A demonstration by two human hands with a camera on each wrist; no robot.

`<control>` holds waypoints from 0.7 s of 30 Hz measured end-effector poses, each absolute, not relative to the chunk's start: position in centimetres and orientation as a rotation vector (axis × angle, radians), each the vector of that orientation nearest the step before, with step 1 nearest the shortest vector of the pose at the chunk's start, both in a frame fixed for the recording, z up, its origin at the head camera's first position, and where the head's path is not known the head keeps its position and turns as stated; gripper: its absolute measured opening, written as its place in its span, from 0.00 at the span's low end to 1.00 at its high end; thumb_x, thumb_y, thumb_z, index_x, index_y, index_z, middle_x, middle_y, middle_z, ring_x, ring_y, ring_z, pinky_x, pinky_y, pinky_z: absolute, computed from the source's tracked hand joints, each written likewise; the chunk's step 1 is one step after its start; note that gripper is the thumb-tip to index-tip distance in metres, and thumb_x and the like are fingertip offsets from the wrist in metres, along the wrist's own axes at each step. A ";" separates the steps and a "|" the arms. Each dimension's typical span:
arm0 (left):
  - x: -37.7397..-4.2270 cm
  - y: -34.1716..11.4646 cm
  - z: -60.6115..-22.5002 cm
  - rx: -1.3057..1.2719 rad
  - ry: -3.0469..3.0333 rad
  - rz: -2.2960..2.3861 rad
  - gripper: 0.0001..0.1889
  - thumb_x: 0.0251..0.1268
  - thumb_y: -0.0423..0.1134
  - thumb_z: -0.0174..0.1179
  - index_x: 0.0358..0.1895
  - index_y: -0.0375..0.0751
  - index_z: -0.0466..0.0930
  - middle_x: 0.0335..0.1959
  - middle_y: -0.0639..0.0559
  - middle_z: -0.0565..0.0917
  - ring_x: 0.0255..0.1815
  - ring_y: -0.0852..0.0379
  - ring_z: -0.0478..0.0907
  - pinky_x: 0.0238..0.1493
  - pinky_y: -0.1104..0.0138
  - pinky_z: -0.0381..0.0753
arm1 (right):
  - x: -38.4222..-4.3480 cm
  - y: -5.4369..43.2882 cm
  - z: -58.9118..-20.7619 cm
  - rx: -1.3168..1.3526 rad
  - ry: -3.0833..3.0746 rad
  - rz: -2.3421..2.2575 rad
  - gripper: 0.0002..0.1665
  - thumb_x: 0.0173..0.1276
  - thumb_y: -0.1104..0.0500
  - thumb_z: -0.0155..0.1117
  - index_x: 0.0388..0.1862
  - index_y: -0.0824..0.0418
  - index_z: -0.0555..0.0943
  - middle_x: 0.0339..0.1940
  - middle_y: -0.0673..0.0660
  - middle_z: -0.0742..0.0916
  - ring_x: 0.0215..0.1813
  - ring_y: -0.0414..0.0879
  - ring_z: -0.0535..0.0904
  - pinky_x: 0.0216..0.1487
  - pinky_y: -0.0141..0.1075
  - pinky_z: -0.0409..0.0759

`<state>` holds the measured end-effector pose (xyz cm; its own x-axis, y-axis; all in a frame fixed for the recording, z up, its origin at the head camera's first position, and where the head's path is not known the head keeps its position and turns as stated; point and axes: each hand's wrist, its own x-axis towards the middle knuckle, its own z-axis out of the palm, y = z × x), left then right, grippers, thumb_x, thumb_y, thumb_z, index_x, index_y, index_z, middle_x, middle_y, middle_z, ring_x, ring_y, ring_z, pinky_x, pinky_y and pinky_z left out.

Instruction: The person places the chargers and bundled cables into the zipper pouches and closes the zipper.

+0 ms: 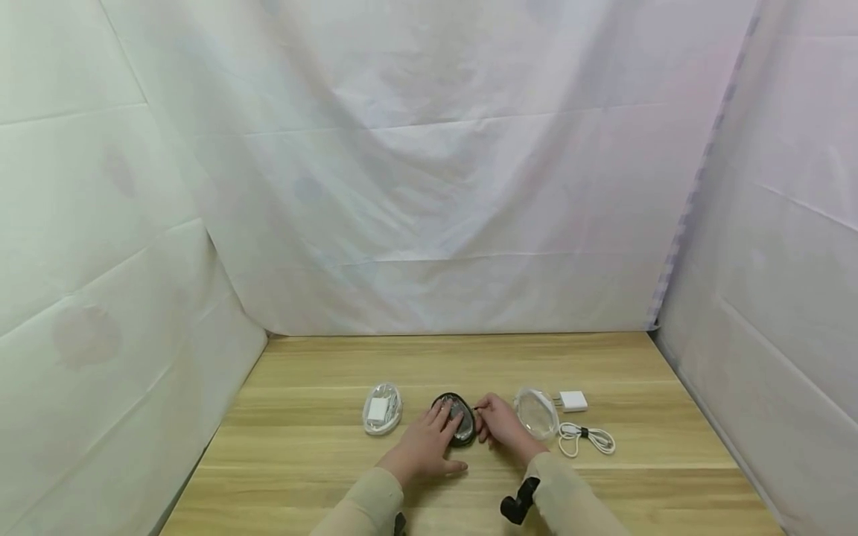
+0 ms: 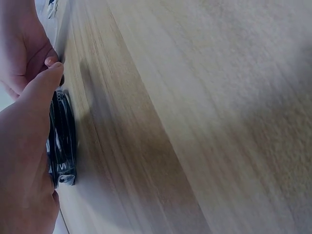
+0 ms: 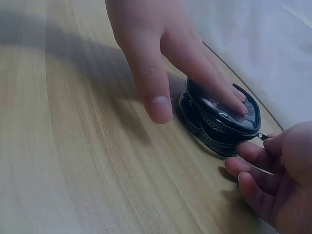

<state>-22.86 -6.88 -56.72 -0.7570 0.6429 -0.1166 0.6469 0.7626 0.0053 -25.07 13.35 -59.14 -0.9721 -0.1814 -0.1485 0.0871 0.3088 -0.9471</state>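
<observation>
A small round black zip pouch (image 1: pixel 462 442) with a clear top lies on the wooden table. My left hand (image 1: pixel 424 444) rests on it, fingertips pressing the clear top with the fingers spread and nearly straight. At the pouch's right side, my right hand (image 1: pixel 504 426) pinches the zipper pull (image 3: pixel 263 137) between thumb and index finger. In the right wrist view, toothed zipper edges show along the side of the pouch (image 3: pixel 207 129), with a gap between them. What lies inside is hard to make out. In the left wrist view, the left hand (image 2: pixel 27 156) covers much of the pouch.
Left of the pouch sits a clear oval case (image 1: pixel 369 426) holding a white charger and cable. On the right are a clear round case (image 1: pixel 536 415), a white charger plug (image 1: pixel 573 401) and a white cable (image 1: pixel 596 438) with a black tie. White cloth (image 1: pixel 442 193) hangs around the table.
</observation>
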 end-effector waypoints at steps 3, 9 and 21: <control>-22.9 -6.9 -57.0 1.042 2.850 -0.088 0.49 0.59 0.76 0.47 0.77 0.46 0.55 0.77 0.41 0.52 0.77 0.44 0.48 0.73 0.56 0.56 | -25.0 13.4 -59.1 -0.084 2.339 -1.732 0.08 0.76 0.69 0.42 0.45 0.68 0.70 0.25 0.59 0.81 0.18 0.46 0.77 0.14 0.34 0.75; -23.1 -6.9 -57.6 1.027 2.870 -0.111 0.50 0.57 0.77 0.46 0.77 0.47 0.55 0.78 0.42 0.52 0.77 0.44 0.49 0.73 0.57 0.56 | -24.9 13.5 -59.0 -0.081 2.307 -1.761 0.08 0.75 0.70 0.42 0.45 0.69 0.71 0.25 0.60 0.82 0.19 0.47 0.77 0.13 0.34 0.74; -23.3 -6.7 -57.9 0.997 2.838 -0.077 0.50 0.58 0.77 0.45 0.78 0.48 0.53 0.78 0.43 0.50 0.77 0.45 0.46 0.74 0.57 0.53 | -24.7 13.7 -58.9 -0.102 2.291 -1.745 0.07 0.75 0.69 0.43 0.43 0.69 0.71 0.24 0.60 0.82 0.18 0.46 0.78 0.13 0.32 0.72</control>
